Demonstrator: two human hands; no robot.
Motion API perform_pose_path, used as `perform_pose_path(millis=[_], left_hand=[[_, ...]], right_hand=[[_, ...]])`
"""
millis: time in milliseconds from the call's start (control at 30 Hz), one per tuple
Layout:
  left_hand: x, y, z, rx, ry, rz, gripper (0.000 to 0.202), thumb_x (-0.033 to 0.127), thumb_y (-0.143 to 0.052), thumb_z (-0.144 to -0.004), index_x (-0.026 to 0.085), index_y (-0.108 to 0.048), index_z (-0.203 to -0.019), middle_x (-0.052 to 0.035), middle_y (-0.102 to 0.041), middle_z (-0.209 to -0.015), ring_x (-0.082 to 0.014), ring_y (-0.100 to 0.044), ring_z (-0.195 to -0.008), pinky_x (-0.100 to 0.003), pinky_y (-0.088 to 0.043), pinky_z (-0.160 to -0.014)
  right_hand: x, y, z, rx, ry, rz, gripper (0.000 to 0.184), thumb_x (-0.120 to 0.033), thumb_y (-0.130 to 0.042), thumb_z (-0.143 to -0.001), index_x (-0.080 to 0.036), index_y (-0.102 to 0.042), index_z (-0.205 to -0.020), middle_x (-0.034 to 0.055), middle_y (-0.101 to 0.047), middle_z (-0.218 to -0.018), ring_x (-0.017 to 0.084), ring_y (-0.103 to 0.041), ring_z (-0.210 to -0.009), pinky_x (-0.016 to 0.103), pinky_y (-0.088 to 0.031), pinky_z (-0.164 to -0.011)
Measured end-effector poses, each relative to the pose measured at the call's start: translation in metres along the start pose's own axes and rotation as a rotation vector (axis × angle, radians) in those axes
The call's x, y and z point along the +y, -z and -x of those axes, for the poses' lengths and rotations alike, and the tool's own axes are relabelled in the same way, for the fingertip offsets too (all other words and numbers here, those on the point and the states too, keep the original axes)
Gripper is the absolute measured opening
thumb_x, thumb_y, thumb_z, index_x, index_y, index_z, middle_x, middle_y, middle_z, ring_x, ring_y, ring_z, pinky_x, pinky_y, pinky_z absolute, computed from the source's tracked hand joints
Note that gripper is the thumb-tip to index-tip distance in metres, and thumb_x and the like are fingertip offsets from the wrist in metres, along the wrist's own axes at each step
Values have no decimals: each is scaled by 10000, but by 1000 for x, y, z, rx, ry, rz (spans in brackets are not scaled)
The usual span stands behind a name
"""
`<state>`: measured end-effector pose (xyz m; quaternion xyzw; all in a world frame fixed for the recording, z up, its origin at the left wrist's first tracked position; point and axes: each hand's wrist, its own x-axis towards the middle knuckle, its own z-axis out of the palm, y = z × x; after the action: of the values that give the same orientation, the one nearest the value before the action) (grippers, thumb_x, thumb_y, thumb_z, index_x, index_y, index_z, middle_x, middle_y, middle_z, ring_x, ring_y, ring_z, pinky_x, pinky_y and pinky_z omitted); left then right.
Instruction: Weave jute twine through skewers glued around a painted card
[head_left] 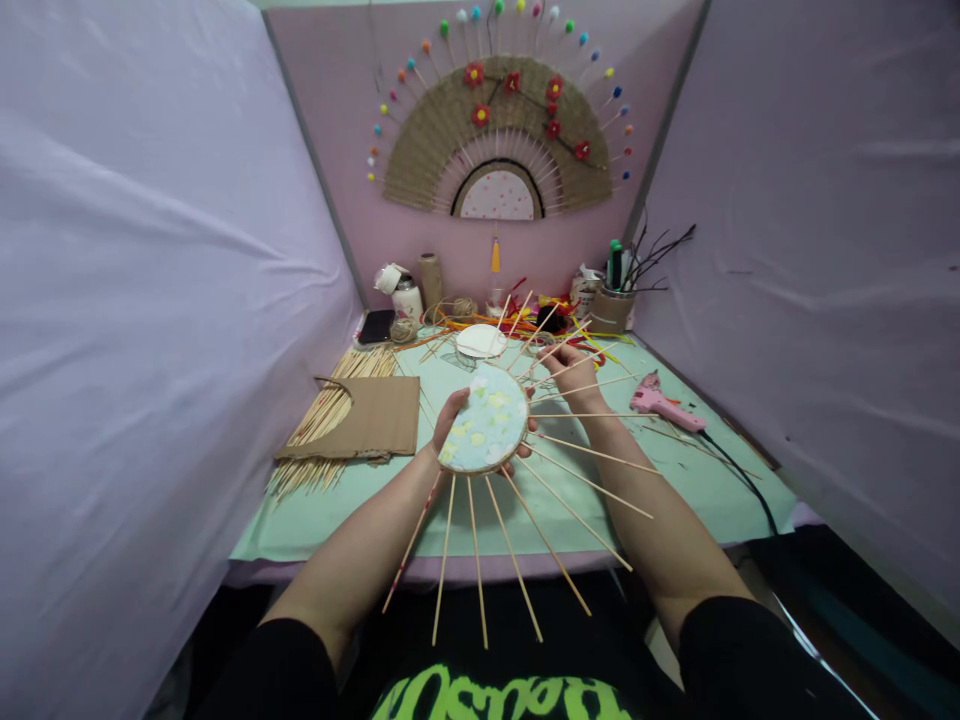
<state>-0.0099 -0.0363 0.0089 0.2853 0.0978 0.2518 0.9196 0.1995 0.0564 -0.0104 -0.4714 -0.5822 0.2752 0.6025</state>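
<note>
My left hand [450,420] is wrapped round a round disc [487,425] covered in pale blue, floral-patterned material, with its fingertips showing at the right edge. Thin wooden sticks [480,570] fan out from the disc's rim toward me, to the right and away from me. Beyond the disc on the right, my right hand [571,375] is closed in a pinch among the far sticks. What its fingertips hold is too small to make out. A white oval piece [481,341] lies on the table just behind the disc.
Cut cardboard [382,415] rests over a pile of sticks [322,480] at left. A pink glue gun [667,405] with a black cord lies at right. Twine, coloured stems, a phone [376,326] and a can of twigs [611,310] line the back, below a large decorated fan [427,140].
</note>
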Motion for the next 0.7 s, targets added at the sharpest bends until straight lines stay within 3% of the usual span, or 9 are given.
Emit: perform_pose_path(millis=[267, 467, 700], left_hand=[[-1, -4, 1, -41, 6, -2, 833, 592, -544, -639, 199, -393, -1359, -206, -589, -1132, -356, -624, -838, -438, -453, -633], [-3, -9, -1, -49, -34, 26, 812, 572, -589, -615, 201, -434, -1321, -198, -602, -1121, -306, -625, -794, -369, -439, -610], [0, -4, -2, -10, -112, -45, 806, 531, -552, -661, 181, -371, -1364, -230, -583, -1168, -361, -596, -978, -396, -478, -621]], right_hand=[[-4, 2, 0, 41, -2, -16, 252, -412, -648, -684, -160, -633, -692, -11, -559, -600, 113, -447, -556, 261, -362, -550], [-3, 2, 0, -13, -14, 11, 257, -419, -644, -675, -163, -633, -692, -11, -550, -601, 111, -431, -557, 261, -354, -553], [-6, 6, 1, 16, -19, 7, 252, -412, -631, -676, -163, -616, -704, -30, -478, -552, 100, -377, -528, 249, -316, -523]])
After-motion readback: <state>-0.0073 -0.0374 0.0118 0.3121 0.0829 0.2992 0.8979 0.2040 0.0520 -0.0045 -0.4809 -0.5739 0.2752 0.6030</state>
